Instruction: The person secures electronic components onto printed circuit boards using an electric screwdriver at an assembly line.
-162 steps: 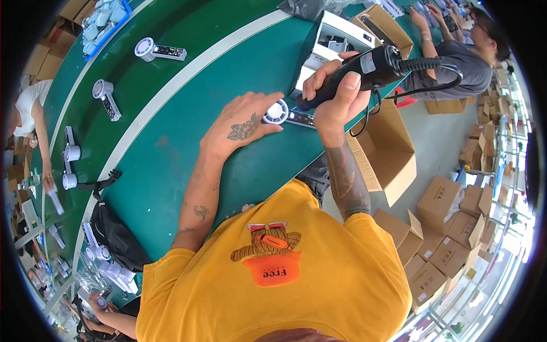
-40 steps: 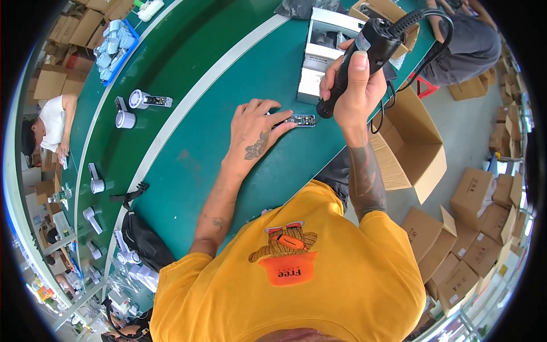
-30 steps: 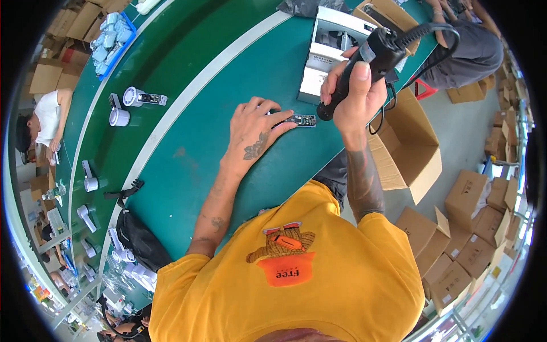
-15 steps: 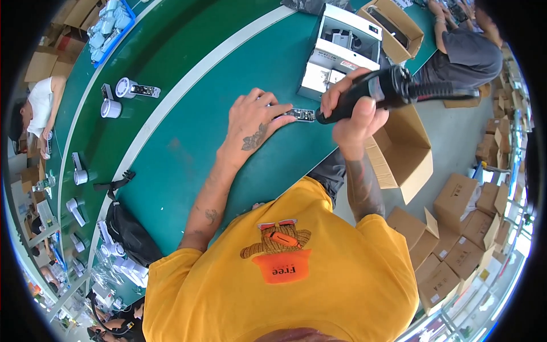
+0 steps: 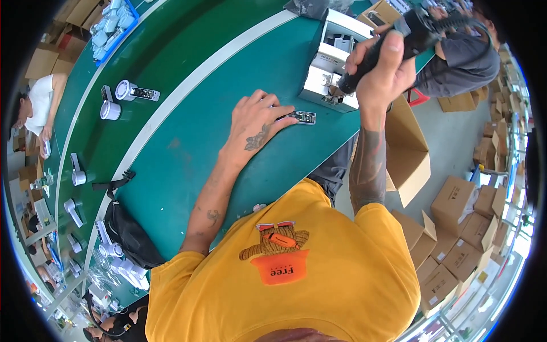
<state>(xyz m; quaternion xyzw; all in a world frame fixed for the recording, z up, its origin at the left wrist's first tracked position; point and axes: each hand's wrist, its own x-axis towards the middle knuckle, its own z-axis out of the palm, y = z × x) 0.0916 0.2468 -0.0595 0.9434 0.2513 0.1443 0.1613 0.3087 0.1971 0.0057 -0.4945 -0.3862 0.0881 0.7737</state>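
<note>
My left hand [image 5: 254, 119] rests on the green table, its thumb and fingers closed on a small light-coloured device with an exposed circuit board [image 5: 306, 118]. The hand covers the other end of that device. My right hand [image 5: 380, 82] grips a black electric screwdriver [image 5: 411, 35] with a coiled cord. The screwdriver's nose points down at the near part of a white open-topped box with a mechanism inside [image 5: 327, 77], which looks like a screw feeder. Whether the bit touches it, I cannot tell.
Several white round-headed devices [image 5: 124, 89] lie along the green conveyor [image 5: 142, 51] on the left. A black bag [image 5: 130, 236] sits at the table's left edge. An open cardboard box [image 5: 411, 157] stands right of the table. A co-worker in grey [image 5: 467, 62] sits at the far right.
My right hand has lifted the electric screwdriver off the circuit board and carried it right and away from me, over to the white box. My left hand and the device have hardly moved.
</note>
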